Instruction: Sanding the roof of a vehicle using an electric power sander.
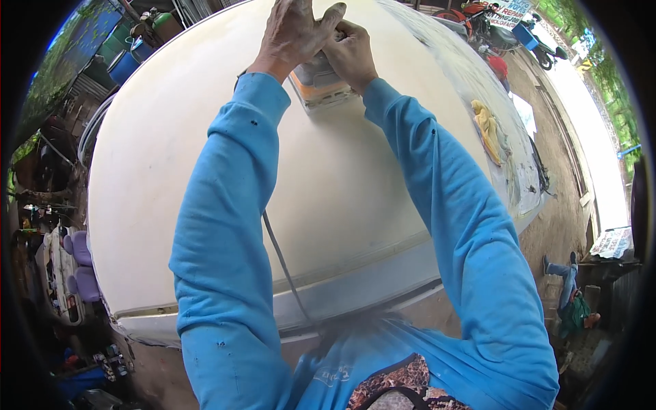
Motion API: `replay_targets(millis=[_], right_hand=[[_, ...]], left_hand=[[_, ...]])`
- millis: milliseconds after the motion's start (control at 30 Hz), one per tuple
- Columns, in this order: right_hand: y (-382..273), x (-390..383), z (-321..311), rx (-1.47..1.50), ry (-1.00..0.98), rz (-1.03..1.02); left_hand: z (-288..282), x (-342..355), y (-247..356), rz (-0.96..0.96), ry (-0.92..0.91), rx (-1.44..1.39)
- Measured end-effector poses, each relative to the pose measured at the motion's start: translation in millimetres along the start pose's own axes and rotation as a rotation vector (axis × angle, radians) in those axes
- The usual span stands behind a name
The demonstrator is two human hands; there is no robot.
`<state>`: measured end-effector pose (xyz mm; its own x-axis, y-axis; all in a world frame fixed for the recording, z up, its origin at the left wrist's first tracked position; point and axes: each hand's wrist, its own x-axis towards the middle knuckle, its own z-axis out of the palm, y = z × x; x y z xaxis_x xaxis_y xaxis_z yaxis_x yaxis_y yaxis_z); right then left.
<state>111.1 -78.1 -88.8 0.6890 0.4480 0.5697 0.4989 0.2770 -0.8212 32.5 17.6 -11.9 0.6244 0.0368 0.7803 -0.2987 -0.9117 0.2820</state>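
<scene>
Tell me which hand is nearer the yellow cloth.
The right hand, at the right side of the grey-and-orange tool; the left hand is farther left, away from the yellow cloth.

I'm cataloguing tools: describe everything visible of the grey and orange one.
The tool is boxy, with a grey, plastic-looking body, an orange band low down and a paler, dusty-looking base. It sits base down on the broad cream panel, near the picture's top. The left grip covers its upper left, the right grip its right side; together they hide most of its top. Whether it runs cannot be told.
</scene>
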Motion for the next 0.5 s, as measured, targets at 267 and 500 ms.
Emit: replay_targets(millis=[267, 500], right_hand=[[12.5, 12.1, 17.5, 0.013, -0.016, 0.008], [-26.2, -36.4, 14.7, 0.027, -0.023, 0.025]], left_hand=[[-89.3, -90.9, 151.8, 0.035, -0.328, -0.445], [-186.9, -207.7, 279.1, 0.240, -0.370, -1.255]])
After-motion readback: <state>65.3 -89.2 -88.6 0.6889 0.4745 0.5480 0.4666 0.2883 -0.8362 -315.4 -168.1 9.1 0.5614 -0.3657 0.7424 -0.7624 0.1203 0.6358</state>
